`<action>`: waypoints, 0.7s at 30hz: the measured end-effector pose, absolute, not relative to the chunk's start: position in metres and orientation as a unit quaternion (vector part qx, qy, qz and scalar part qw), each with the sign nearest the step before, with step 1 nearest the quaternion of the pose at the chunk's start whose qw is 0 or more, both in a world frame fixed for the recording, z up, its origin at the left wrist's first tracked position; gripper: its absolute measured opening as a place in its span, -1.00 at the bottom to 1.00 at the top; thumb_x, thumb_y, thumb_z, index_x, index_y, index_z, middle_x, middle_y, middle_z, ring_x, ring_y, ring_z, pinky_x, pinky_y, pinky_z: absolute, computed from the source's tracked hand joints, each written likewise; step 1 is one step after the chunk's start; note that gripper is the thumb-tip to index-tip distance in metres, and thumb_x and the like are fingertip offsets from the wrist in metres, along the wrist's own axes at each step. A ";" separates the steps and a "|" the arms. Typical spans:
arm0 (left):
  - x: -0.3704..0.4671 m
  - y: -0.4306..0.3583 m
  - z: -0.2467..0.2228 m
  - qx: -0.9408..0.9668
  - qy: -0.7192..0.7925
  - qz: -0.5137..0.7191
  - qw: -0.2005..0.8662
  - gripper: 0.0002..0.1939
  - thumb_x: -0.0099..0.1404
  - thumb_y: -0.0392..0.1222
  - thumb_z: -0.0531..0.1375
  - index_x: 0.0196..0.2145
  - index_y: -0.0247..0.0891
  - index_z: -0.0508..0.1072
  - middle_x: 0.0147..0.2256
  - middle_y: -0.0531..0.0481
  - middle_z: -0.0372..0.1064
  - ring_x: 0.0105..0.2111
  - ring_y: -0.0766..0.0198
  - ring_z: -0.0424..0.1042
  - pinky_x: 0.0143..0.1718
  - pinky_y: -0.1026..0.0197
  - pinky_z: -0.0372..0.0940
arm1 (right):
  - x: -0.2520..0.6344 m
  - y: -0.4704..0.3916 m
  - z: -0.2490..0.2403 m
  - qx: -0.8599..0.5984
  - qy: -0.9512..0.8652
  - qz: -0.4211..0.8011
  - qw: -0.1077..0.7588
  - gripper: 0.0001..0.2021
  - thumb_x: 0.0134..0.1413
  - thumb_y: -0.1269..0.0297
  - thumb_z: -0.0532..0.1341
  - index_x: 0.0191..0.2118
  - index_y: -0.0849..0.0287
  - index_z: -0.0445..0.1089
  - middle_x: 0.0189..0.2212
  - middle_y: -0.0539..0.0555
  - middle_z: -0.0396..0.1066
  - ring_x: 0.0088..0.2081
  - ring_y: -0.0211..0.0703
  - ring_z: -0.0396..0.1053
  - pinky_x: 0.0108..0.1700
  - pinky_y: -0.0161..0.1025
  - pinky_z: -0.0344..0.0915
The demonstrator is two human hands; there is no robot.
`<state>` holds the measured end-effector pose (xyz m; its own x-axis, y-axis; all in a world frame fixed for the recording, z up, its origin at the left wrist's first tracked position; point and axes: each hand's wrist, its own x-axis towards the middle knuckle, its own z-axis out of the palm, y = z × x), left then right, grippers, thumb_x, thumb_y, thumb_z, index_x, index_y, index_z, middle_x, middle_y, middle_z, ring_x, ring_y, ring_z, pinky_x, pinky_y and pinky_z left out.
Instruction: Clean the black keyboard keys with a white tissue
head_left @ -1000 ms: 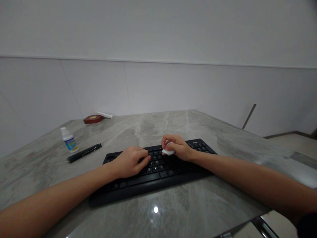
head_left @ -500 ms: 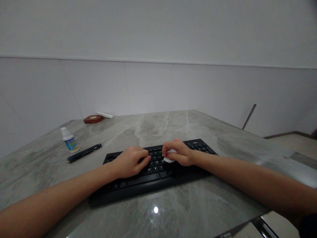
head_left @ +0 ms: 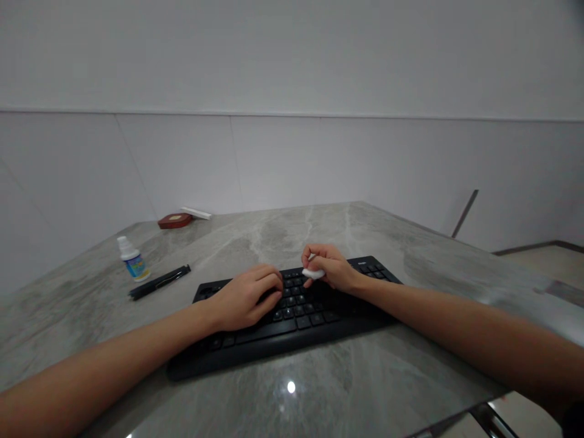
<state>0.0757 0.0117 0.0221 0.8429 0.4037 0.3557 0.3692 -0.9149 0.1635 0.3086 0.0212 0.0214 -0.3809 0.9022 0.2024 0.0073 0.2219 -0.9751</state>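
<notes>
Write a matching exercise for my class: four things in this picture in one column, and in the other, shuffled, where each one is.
1. keyboard
2. white-capped bottle
3. white wad
4. reddish-brown case

A. in the right hand's fingers
B. near the wall
C. under the left hand
D. beside the slim black object

Pairs: 1-C, 2-D, 3-A, 4-B

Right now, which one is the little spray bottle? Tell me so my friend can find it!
Look at the gray marbled table, then at its left side, beyond the black keyboard. The spray bottle is there, just behind the folded black umbrella-like item. It alone stands upright, with a white top and blue-and-yellow label.
</notes>
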 end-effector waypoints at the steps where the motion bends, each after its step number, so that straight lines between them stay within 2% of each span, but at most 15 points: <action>1: 0.075 0.011 0.023 0.964 0.184 0.186 0.049 -0.80 0.43 -0.25 -0.02 -0.09 -0.26 0.36 -0.04 -0.12 0.36 -0.02 0.16 0.33 0.05 0.08 0.26 | 0.309 0.021 0.022 -0.355 -0.647 0.519 0.431 -0.90 -0.27 0.30 0.13 -0.51 0.20 0.26 -0.75 -0.13 0.17 -0.74 -0.38 0.14 -0.75 -0.46 0.12; 3: 0.075 0.011 0.025 0.975 0.156 0.153 0.037 -0.69 0.45 -0.24 -0.02 0.11 -0.21 0.27 0.17 -0.12 0.22 0.20 0.10 0.15 0.21 -0.02 0.10 | 0.312 0.020 0.025 -0.374 -0.638 0.517 0.431 -0.88 -0.27 0.28 0.12 -0.50 0.20 0.26 -0.78 -0.14 0.14 -0.77 -0.37 0.12 -0.80 -0.47 0.03; 5: 0.075 0.012 0.028 0.983 0.154 0.102 0.017 -0.58 0.46 -0.17 -0.02 0.25 -0.15 0.14 0.31 -0.11 -0.04 0.31 -0.01 -0.10 0.27 -0.16 -0.03 | 0.316 0.020 0.029 -0.400 -0.631 0.507 0.430 -0.87 -0.25 0.27 0.11 -0.49 0.19 0.27 -0.79 -0.14 0.15 -0.78 -0.36 0.12 -0.82 -0.48 -0.06; 8: 0.080 0.016 0.032 0.984 0.177 0.020 0.022 -0.48 0.47 -0.04 -0.03 0.33 -0.02 -0.04 0.37 -0.10 -0.40 0.34 -0.18 -0.36 0.24 -0.36 -0.14 | 0.324 0.017 0.033 -0.417 -0.632 0.492 0.431 -0.88 -0.23 0.27 0.10 -0.49 0.19 0.27 -0.76 -0.12 0.18 -0.76 -0.37 0.14 -0.80 -0.48 -0.05; 11: 0.089 0.020 0.037 0.981 0.185 -0.028 0.044 -0.47 0.46 0.01 -0.05 0.33 0.08 -0.07 0.37 -0.07 -0.55 0.32 -0.27 -0.46 0.20 -0.48 -0.21 | 0.328 0.015 0.032 -0.415 -0.644 0.469 0.440 -0.88 -0.22 0.26 0.09 -0.50 0.19 0.28 -0.75 -0.13 0.16 -0.76 -0.38 0.09 -0.75 -0.44 0.04; 15: 0.103 0.023 0.035 0.982 0.184 -0.006 0.030 -0.50 0.45 -0.01 0.00 0.30 0.06 0.04 0.37 -0.08 -0.52 0.32 -0.27 -0.45 0.20 -0.45 -0.17 | 0.332 0.013 0.026 -0.424 -0.687 0.396 0.439 -0.88 -0.16 0.28 0.08 -0.48 0.19 0.30 -0.67 -0.08 0.23 -0.67 -0.33 0.17 -0.65 -0.39 0.13; 19: 0.107 0.021 0.026 0.978 0.186 0.090 -0.014 -0.60 0.43 -0.14 0.05 0.20 -0.04 0.28 0.37 -0.12 -0.36 0.33 -0.26 -0.30 0.21 -0.36 -0.03 | 0.335 0.015 0.022 -0.425 -0.770 0.233 0.415 -0.88 -0.10 0.33 0.09 -0.48 0.21 0.35 -0.57 0.00 0.34 -0.52 -0.26 0.25 -0.47 -0.34 0.16; 21: 0.107 0.019 0.021 0.974 0.166 0.145 -0.054 -0.67 0.39 -0.23 0.08 0.08 -0.14 0.42 0.34 -0.16 -0.17 0.32 -0.23 -0.19 0.21 -0.30 0.03 | 0.336 0.018 0.021 -0.421 -0.791 0.180 0.406 -0.88 -0.10 0.36 0.09 -0.48 0.22 0.36 -0.56 0.01 0.37 -0.49 -0.25 0.26 -0.41 -0.31 0.15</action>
<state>0.1069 0.0190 0.0207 0.9030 0.3075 0.2999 0.3386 -0.9393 -0.0565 0.3358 0.0178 0.0211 -0.3162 0.8115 0.4914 0.5193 0.5815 -0.6262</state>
